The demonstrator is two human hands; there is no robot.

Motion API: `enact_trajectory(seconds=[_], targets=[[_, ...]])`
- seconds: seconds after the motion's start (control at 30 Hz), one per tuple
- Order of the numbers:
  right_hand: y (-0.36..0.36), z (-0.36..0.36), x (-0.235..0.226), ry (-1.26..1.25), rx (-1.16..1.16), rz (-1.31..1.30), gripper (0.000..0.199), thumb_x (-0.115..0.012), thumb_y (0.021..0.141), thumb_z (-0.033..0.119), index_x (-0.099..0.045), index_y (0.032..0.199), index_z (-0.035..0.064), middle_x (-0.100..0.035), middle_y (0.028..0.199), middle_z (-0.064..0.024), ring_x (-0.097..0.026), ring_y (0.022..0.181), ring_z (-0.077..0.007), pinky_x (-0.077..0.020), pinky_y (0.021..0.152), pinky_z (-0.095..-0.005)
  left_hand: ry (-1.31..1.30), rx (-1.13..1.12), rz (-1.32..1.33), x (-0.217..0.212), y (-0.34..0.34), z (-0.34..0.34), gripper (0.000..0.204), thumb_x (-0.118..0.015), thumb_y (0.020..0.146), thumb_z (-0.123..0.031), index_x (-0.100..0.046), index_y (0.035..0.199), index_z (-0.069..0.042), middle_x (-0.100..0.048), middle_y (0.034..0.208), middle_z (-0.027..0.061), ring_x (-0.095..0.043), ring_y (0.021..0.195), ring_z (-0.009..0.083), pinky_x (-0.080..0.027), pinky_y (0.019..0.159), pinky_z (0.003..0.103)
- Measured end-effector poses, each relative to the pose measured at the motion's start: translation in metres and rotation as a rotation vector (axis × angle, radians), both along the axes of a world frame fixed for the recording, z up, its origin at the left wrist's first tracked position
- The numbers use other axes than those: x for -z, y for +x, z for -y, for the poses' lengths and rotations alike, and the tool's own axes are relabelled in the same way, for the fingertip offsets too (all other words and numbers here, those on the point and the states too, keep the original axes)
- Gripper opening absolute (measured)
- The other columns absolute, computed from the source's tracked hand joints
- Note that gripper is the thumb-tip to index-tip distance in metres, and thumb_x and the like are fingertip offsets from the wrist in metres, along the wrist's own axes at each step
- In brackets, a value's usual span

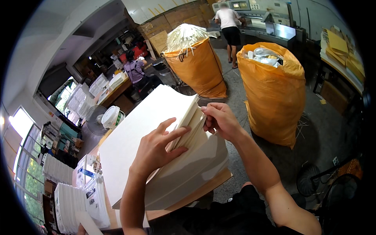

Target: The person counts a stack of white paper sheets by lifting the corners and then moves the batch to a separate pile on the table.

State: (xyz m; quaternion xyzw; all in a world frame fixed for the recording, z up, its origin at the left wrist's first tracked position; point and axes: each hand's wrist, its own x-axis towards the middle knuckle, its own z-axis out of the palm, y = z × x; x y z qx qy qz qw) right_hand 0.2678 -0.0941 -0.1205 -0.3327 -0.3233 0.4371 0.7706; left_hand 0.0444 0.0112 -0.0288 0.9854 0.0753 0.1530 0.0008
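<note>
The tall stack of white sheets (131, 125) is right under my fingers, and it lies upon a wooden surface (224, 175). The fingers of my left hand (153, 148) are spread apart and rest on the stack, at its edge, where the sheets separate into several layers. The fingers of my right hand (222, 120) are bent, and the thumb and the forefinger pinch the corner of some sheets there. How many sheets they grasp, I cannot tell.

To the left of my fingers, beyond the stack, there are a white bucket (111, 117) and a fan (95, 119). Lower to the left stand piles of white sheets (70, 203). To the right of my fingers is a filled orange sack (274, 100). Ahead of them stands another orange sack (199, 72), heaped with pale strips (186, 36). Farther ahead, one person in a purple top (135, 71) sits, and another in a white shirt (227, 18) stands at a grey machine (270, 29).
</note>
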Motion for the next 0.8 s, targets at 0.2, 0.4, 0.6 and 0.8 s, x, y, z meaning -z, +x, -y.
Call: enact_trajectory(seconds=[0.2, 0.4, 0.6, 0.8], targets=[[-0.004, 0.000, 0.002, -0.030, 0.198, 0.374, 0.033, -0.066, 0.104, 0.025, -0.059, 0.077, 0.0072, -0.062, 0.062, -0.0054, -0.063, 0.051, -0.0116, -0.0424, 0.041, -0.0233, -0.029, -0.031, 0.014, 0.001, 0.002, -0.002, 0.048, -0.064, 0.092, -0.007, -0.071, 0.134, -0.031, -0.059, 0.149, 0.0194, -0.078, 0.099, 0.0322, -0.061, 0.081, 0.042], [0.000, 0.001, -0.003, -0.002, 0.007, -0.013, 0.029, -0.064, 0.103, 0.019, -0.058, 0.076, 0.0095, -0.064, 0.067, -0.0054, -0.070, 0.060, -0.0177, -0.0466, 0.045, -0.0263, 0.029, -0.022, 0.006, 0.001, 0.002, 0.005, 0.056, -0.088, 0.078, -0.025, -0.072, 0.131, -0.033, -0.060, 0.148, 0.0182, -0.078, 0.100, 0.0318, -0.062, 0.083, 0.040], [0.003, 0.005, 0.000, -0.022, -0.007, 0.019, 0.030, -0.065, 0.104, 0.022, -0.060, 0.078, 0.0068, -0.066, 0.069, -0.0060, -0.070, 0.063, -0.0169, -0.0504, 0.050, -0.0280, 0.002, -0.035, -0.013, -0.001, 0.003, 0.002, 0.061, -0.092, 0.073, -0.030, -0.072, 0.131, -0.034, -0.062, 0.146, 0.0168, -0.077, 0.102, 0.0325, -0.061, 0.083, 0.040], [-0.027, 0.033, 0.020, 0.072, 1.001, 1.226, 0.030, -0.071, 0.093, 0.025, -0.058, 0.075, 0.0044, -0.065, 0.071, -0.0079, -0.068, 0.070, -0.0289, -0.0569, 0.074, -0.0417, -0.036, -0.034, -0.020, -0.003, 0.001, 0.000, 0.057, -0.090, 0.077, -0.031, -0.072, 0.131, -0.033, -0.062, 0.146, 0.0170, -0.077, 0.097, 0.0310, -0.061, 0.083, 0.039]])
